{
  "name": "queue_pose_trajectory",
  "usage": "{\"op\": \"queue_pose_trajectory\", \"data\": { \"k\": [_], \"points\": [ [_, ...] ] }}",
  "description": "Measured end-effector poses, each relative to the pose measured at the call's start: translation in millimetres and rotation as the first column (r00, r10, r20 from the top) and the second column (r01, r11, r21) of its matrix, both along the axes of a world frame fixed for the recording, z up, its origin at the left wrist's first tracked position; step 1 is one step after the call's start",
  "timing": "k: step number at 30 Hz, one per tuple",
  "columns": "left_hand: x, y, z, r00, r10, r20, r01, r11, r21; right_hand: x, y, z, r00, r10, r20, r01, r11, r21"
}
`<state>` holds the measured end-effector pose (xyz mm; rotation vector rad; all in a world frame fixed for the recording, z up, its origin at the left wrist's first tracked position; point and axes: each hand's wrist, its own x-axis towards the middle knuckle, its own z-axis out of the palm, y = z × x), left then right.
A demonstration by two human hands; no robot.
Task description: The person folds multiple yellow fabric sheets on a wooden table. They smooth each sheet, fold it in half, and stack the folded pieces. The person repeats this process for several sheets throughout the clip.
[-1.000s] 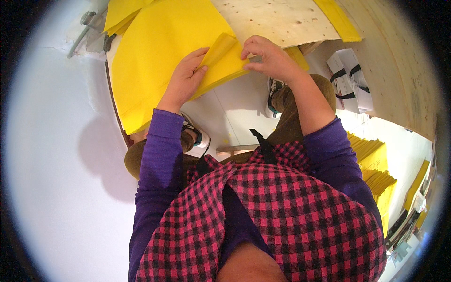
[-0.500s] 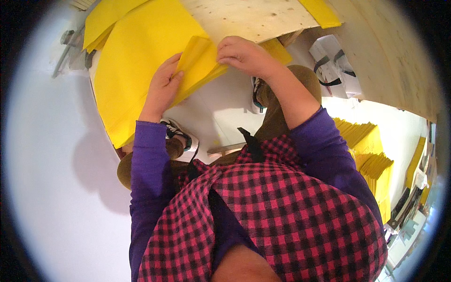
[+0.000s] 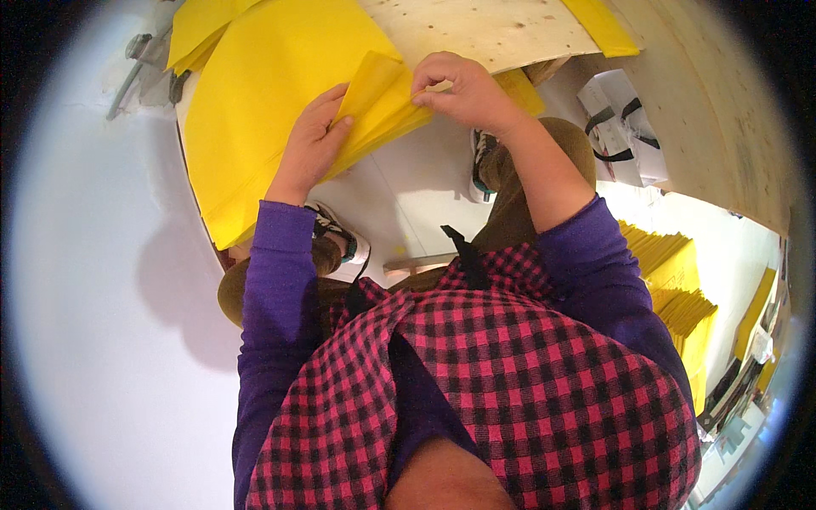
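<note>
A stack of large yellow sheets (image 3: 255, 110), paper or thin cloth, lies on a wooden board, its near edges hanging past the board. At its near right edge a folded yellow sheet (image 3: 371, 85) stands up from the stack. My left hand (image 3: 314, 143) holds that fold, thumb on the near face and fingers behind it. My right hand (image 3: 457, 89) is closed in a pinch at the fold's right edge, thumb and forefinger meeting there. The exact bit between those fingertips is too small to make out.
The pale wooden board (image 3: 484, 34) stretches behind the sheets. A wooden panel (image 3: 722, 102) rises at the right, with a white box with black straps (image 3: 625, 127) beside it. Bundles of yellow sheets (image 3: 671, 280) stand at the right. A white wall (image 3: 93, 280) is at the left.
The view has shifted slightly, so the scene sits further right. My right thumb and forefinger have drawn into a rounder pinch at the sheet's edge; my left hand keeps its hold.
</note>
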<state>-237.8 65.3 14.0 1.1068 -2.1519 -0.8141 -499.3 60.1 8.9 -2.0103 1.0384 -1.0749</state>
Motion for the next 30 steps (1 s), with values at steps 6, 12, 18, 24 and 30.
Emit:
{"op": "queue_pose_trajectory", "data": {
  "k": [6, 12, 18, 24, 30],
  "points": [
    [-1.0, 0.1, 2.1, 1.0, -0.01, 0.004, 0.01, 1.0, -0.018, 1.0, -1.8, -0.4, 1.0, 0.001, -0.01, -0.001, 0.999, 0.033],
    [-4.9, 2.6, 6.4, 0.999, -0.019, -0.029, 0.019, 1.0, -0.008, 4.5, -5.1, 1.2, 0.999, 0.007, 0.046, -0.006, 0.999, -0.04],
    [-5.6, 3.1, 7.7, 0.999, 0.001, -0.039, -0.001, 1.0, 0.017, 6.1, -5.5, 2.7, 0.999, -0.015, 0.038, 0.017, 0.999, -0.042],
    [-0.7, 3.6, 4.5, 0.999, -0.034, 0.036, 0.036, 0.998, -0.047, 13.5, -11.4, 4.5, 0.998, -0.018, 0.057, 0.029, 0.978, -0.205],
    [-3.6, 1.5, 2.1, 0.999, -0.043, -0.003, 0.043, 0.999, -0.026, 22.3, -16.3, 8.0, 0.995, -0.071, 0.074, 0.092, 0.933, -0.347]
  ]
}}
